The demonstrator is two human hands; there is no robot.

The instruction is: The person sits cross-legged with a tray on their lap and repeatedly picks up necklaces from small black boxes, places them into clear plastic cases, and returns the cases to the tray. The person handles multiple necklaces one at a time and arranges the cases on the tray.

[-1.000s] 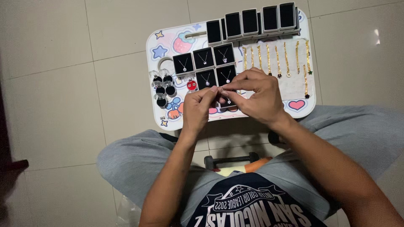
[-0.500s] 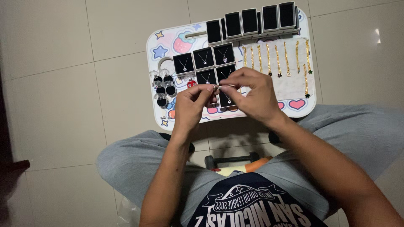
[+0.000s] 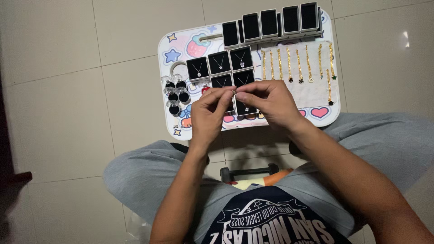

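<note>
Both sets of fingertips meet just above the middle of the frame, pinched narrow on a thin silver necklace chain (image 3: 234,94) held between the left hand (image 3: 208,115) and the right hand (image 3: 270,103). The chain looks feather-light, limp and apt to tangle or slip, so it is probably best taken near its ends, close to the clasp, rather than by the fragile middle. Directly beneath lies a small black square jewellery box (image 3: 244,108) showing a star pendant. Around it, on the white cartoon-printed lap tray (image 3: 167,47), sit more black boxes (image 3: 219,63), gold bracelets (image 3: 298,65) at upper right, and clear round ring cases (image 3: 175,95) at left.
</note>
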